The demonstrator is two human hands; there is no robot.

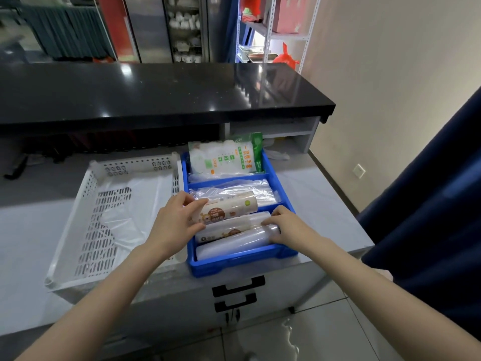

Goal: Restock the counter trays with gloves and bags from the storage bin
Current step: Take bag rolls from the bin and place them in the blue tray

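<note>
A blue divided tray (242,264) sits on the grey counter. Its far compartment holds a green-and-white glove pack (223,157); the middle one holds clear plastic bags (250,190). In the near compartment lie bag rolls. My left hand (177,220) grips the left end of the top labelled bag roll (231,208). My right hand (291,227) rests with fingers on the right end of the clear bag roll (234,243) at the front. Another labelled roll lies between these two. To the left stands a white perforated bin (88,227) with a thin plastic bag (135,204) inside.
A black raised countertop (156,92) runs behind the trays. White shelf cubbies (286,136) sit under its right end. A dark blue curtain (429,204) hangs at the right. Drawer handles (238,285) are below the counter edge.
</note>
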